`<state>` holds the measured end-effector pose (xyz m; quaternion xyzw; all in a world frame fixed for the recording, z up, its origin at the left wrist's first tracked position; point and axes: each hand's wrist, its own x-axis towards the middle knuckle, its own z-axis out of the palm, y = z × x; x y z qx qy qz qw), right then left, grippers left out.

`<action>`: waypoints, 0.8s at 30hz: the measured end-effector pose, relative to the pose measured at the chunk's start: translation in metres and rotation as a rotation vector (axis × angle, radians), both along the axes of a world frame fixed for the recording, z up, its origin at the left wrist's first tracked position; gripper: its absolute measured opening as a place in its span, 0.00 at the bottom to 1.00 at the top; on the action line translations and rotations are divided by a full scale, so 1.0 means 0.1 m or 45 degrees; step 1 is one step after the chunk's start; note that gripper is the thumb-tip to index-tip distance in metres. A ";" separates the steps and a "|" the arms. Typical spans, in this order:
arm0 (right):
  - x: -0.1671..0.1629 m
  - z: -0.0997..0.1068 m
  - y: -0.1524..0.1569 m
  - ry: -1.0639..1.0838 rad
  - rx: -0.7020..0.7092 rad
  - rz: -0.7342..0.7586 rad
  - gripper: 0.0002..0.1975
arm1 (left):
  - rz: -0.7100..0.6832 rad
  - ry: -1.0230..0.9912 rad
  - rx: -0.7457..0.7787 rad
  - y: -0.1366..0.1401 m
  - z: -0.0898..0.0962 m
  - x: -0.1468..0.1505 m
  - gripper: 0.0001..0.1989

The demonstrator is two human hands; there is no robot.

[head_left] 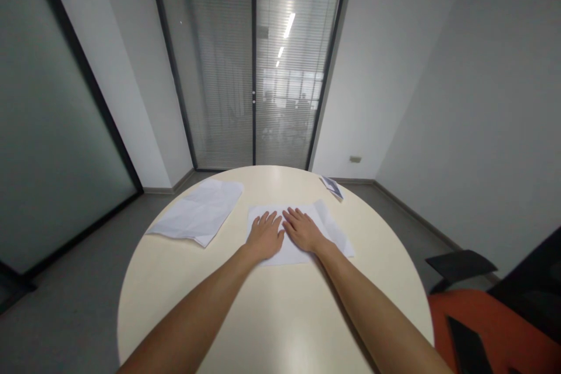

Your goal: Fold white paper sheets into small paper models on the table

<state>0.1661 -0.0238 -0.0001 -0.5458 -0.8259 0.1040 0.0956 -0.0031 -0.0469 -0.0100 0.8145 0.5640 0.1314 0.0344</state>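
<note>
- At the left of the frame, a big creased paper [201,210] lies on the round desk [272,315], well apart from your hands. It leans from lower left to upper right.
- Just below the middle, your left grip [265,236] lies flat on a white sheet [284,254]. Its fingers are a little apart and clamp nothing.
- The white sheet is under both palms. It looks longer from side to side, but your hands hide part, so you can't be sure.
- Your right grip [302,231] is flat too, fingers a bit apart and pinching nothing. They point to the upper left.
- A slanted paper part [339,234] sits just right of it, and one corner points to the lower right. I can't tell if it's a flap or another sheet.
- I think soft, even pushes from both palms, going out from the middle, would work best. Watch that the slanted part doesn't slip or bunch up.
</note>
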 end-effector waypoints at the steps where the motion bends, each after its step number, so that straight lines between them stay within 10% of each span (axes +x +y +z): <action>1: 0.05 -0.01 0.03 -0.029 -0.006 -0.048 0.31 | 0.015 0.001 -0.011 0.00 0.00 0.00 0.28; 11: 0.41 -0.03 0.20 -0.159 -0.026 -0.503 0.38 | 0.107 0.063 -0.112 -0.01 0.00 0.01 0.34; 24: 0.42 0.01 0.22 -0.114 0.121 -0.421 0.30 | 0.055 0.013 0.023 0.11 0.08 -0.17 0.29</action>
